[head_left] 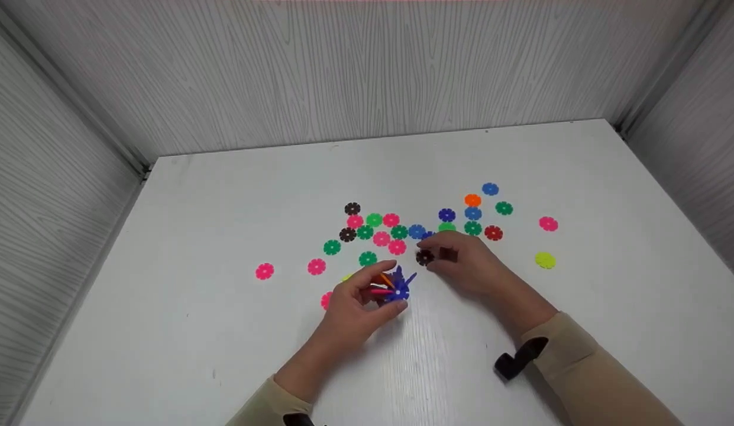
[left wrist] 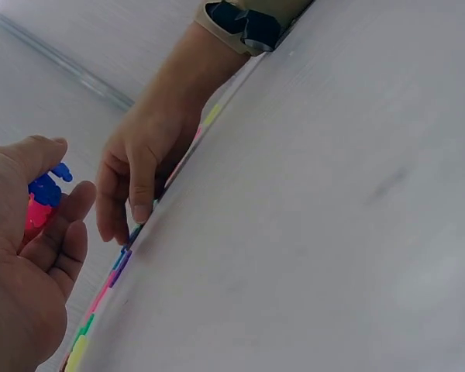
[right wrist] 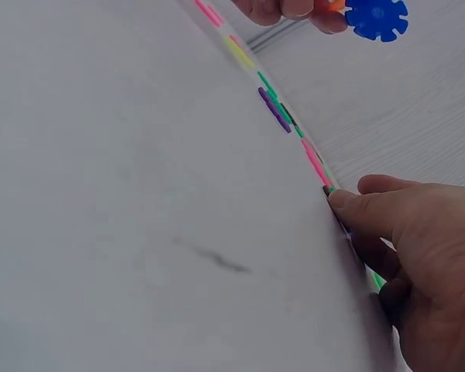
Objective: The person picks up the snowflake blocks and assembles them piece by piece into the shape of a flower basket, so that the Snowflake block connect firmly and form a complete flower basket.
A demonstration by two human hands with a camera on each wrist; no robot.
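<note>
My left hand (head_left: 387, 291) grips a small cluster of joined snowflake discs (head_left: 398, 285), blue with pink and orange, held just above the white table (head_left: 225, 331). In the left wrist view the cluster (left wrist: 43, 194) sits between thumb and fingers of that hand (left wrist: 39, 232). To its right, my right hand (head_left: 437, 258) rests on the table with curled fingers pinching a dark brown disc (head_left: 424, 257); a second dark piece (head_left: 448, 254) shows under the fingers. The right wrist view shows the thumb (right wrist: 349, 205) at the table surface and the blue disc (right wrist: 377, 17) beyond.
Several loose discs lie behind the hands: green (head_left: 367, 258), pink (head_left: 264, 271), blue (head_left: 490, 189), orange (head_left: 472, 200), red (head_left: 493, 232), yellow-green (head_left: 545, 260). Wood-grain walls (head_left: 367, 71) close in the table at the back and both sides.
</note>
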